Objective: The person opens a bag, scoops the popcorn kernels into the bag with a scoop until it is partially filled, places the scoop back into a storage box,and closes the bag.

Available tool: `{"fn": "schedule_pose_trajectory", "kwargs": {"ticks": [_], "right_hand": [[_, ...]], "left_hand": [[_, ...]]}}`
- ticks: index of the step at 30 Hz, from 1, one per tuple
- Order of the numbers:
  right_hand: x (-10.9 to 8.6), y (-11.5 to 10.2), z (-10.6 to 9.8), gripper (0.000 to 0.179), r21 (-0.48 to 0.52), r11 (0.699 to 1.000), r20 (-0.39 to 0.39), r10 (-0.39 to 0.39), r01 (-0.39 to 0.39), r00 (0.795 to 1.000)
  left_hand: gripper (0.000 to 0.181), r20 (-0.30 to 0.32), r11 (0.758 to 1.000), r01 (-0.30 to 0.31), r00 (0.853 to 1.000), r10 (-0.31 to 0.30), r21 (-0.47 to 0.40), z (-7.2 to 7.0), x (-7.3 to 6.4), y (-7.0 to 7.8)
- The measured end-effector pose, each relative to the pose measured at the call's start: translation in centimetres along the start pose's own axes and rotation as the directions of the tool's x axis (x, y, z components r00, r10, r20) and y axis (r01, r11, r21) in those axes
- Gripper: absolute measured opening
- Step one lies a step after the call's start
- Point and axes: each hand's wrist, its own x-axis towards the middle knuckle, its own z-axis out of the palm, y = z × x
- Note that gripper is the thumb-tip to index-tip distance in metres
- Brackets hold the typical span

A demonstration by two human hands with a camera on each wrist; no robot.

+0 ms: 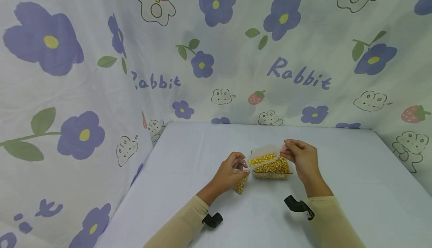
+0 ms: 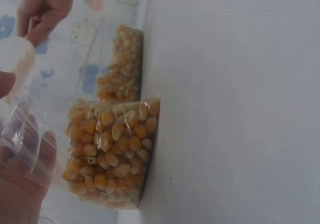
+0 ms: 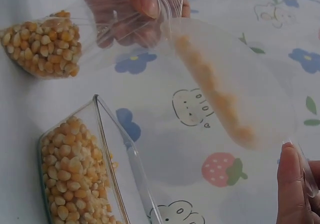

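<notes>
My left hand (image 1: 222, 174) holds the mouth of a clear plastic bag (image 2: 112, 154) spread open; corn kernels fill its bottom, low over the table. My right hand (image 1: 306, 162) pinches the handle of a translucent white scoop (image 3: 240, 79) between thumb and fingers. A row of yellow kernels (image 1: 262, 159) lies in the scoop. Its front tip is right at the bag's mouth in the right wrist view. Below the scoop stands a glass container (image 1: 272, 174) with many corn kernels (image 3: 75, 174) in it; the scoop covers part of it in the head view.
The table (image 1: 189, 150) has a white cover. Behind it and on the left hangs a curtain (image 1: 233, 57) printed with flowers and rabbits. A black wrist mount (image 1: 213, 220) sticks out at the left sleeve, another black mount (image 1: 298, 205) at the right.
</notes>
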Motion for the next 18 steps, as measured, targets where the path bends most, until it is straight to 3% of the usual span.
{"fn": "schedule_pose_trajectory", "kwargs": {"ticks": [7,18], "right_hand": [[0.00,0.33,0.24,0.008,-0.067,0.997,0.001,-0.033,0.033,0.999],[-0.18,0.13,0.68,0.018,-0.125,0.990,-0.015,-0.073,0.070,0.997]], "left_hand": [[0.046,0.002,1.000,-0.001,1.000,0.001,-0.008,-0.02,0.04,-0.04],[0.046,-0.002,1.000,0.006,1.000,-0.006,-0.017,-0.03,-0.04,0.17]]}}
